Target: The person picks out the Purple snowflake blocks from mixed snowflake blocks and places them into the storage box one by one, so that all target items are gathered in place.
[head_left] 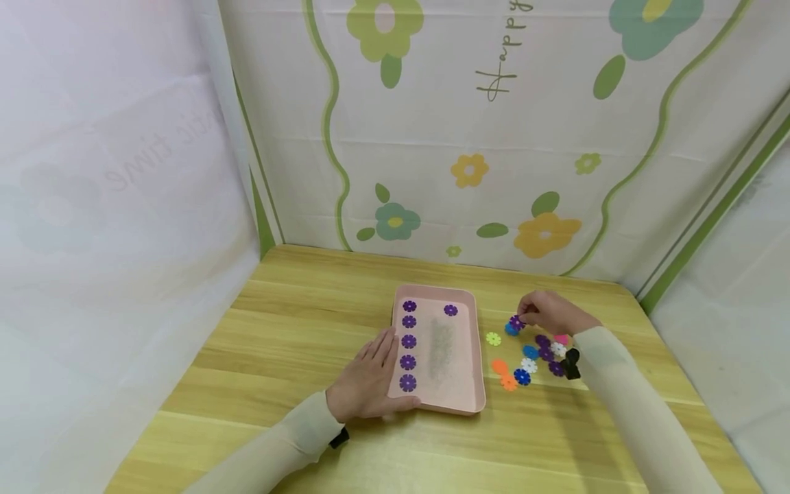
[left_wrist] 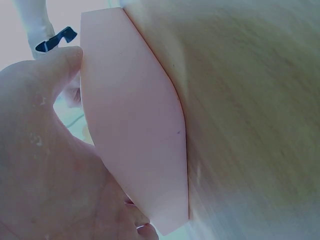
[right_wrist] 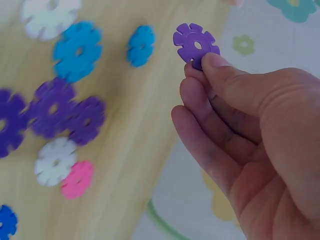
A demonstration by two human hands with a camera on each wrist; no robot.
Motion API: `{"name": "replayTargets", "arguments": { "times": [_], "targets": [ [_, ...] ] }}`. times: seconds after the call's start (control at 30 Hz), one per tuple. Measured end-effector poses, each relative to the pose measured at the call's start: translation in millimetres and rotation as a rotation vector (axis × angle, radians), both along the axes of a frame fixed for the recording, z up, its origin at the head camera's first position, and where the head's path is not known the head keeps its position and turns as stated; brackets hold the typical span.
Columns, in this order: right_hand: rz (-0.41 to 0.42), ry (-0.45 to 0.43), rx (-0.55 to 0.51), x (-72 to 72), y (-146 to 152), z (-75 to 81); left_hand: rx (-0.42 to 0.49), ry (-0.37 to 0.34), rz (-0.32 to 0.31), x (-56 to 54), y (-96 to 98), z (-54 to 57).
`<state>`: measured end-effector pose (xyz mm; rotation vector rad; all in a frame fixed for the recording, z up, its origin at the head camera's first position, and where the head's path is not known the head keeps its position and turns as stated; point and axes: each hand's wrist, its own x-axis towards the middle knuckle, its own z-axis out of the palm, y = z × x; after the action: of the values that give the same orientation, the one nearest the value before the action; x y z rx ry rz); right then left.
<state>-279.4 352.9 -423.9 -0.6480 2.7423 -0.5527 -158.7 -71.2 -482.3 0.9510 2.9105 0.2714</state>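
Note:
My right hand (head_left: 548,313) pinches a purple notched plastic disc, a snowflake building piece (right_wrist: 186,41), between thumb and index finger, above the table right of the tray. In the head view, that disc overlaps a light-blue one. My left hand (head_left: 367,381) rests along the left rim of a shallow pink tray (head_left: 479,384), fingers straight, thumb over the near edge. Within the tray, several purple discs (head_left: 409,341) form a column along the left side, and one purple disc (head_left: 450,310) lies near the far right corner. The left wrist view shows the tray's outer wall (left_wrist: 132,120) beside that hand.
Loose discs lie right of the tray: yellow-green (head_left: 493,339), orange (head_left: 509,382), dark blue (head_left: 522,377), white (head_left: 529,366), pink (right_wrist: 79,179) and several purple ones (right_wrist: 52,109). Patterned cloth (head_left: 426,123) hangs behind the wooden table (head_left: 296,322) and at both sides.

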Motion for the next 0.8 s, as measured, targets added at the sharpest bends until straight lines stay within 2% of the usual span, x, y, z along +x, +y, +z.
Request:
{"name": "replayTargets", "arguments": {
  "times": [0.17, 0.3, 0.47, 0.67, 0.8],
  "targets": [
    [0.028, 0.014, 0.009, -6.7, -20.5, 11.2, -0.018, 0.014, 0.008, -3.7, 0.2, -10.6],
    [0.045, 0.028, 0.018, -11.5, -39.3, 18.0, -0.019, 0.009, 0.017, -5.5, 0.5, -14.3],
    [0.071, 0.032, 0.014, -20.0, -63.8, 19.9, -0.011, 0.006, 0.013, -5.4, 1.2, -12.1],
    [0.112, 0.031, 0.019, -27.4, -95.8, 21.2, -0.008, -0.010, 0.005, -3.3, 1.3, -3.6],
    [0.148, 0.029, 0.038, -30.5, -115.4, 19.9, -0.012, -0.008, 0.012, -3.0, 0.5, -4.4]
  ]
}}
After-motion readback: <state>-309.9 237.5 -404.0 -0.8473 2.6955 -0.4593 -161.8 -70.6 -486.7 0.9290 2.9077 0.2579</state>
